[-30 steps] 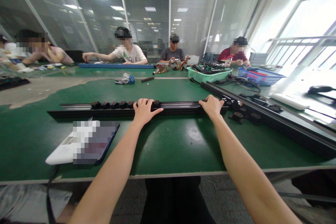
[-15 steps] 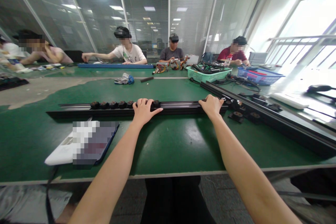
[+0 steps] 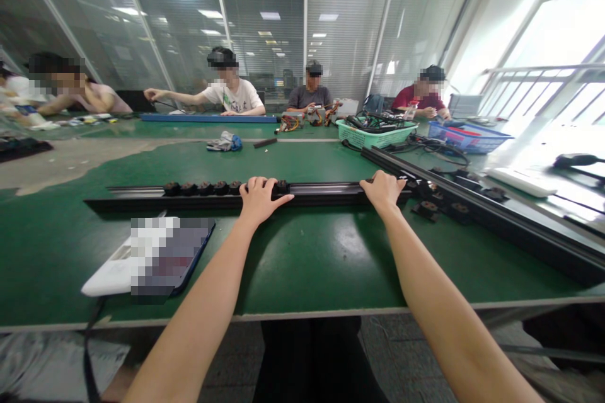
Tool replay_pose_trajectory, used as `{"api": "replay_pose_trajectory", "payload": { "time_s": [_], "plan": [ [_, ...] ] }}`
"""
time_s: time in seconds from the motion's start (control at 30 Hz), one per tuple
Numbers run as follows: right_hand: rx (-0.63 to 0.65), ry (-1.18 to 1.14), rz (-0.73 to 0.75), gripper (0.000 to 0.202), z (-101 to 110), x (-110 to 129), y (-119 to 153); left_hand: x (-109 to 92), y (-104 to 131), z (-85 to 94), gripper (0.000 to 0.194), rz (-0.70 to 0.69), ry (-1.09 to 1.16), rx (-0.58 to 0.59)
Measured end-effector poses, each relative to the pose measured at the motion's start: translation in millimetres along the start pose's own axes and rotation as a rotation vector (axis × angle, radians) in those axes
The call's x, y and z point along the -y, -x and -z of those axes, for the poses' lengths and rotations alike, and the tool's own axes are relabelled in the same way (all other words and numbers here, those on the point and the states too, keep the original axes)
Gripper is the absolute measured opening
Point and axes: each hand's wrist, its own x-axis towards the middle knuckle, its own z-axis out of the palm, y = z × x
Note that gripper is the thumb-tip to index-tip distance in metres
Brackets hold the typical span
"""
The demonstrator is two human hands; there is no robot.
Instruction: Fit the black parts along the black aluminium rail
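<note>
A long black metal rail with a shiny inner channel lies crosswise on the green table. Several small black blocks with brownish tops sit in a row along its left half. My left hand lies over the rail's middle, fingers curled across its top by the blocks and thumb along its front. Near the rail's right end, my right hand grips from above, fingertips hidden behind it. Whether a block is under either palm cannot be seen.
A second long black rail slants along the right, with loose black blocks beside it. A phone and a white device lie front left. Behind are a green basket, a blue basket, gloves and co-workers.
My right hand has shifted very slightly to the right along the rail. My left hand stays put. Across the table, a co-worker's outstretched hand has risen slightly.
</note>
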Motion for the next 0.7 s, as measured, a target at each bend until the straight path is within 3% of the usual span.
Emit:
{"api": "replay_pose_trajectory", "payload": {
  "time_s": [0.7],
  "plan": [
    [-0.005, 0.002, -0.056, 0.035, 0.3, -1.3, -0.7, -1.5, 0.2, 2.0, 0.069, 0.004, -0.008, 0.005]
  ]
}}
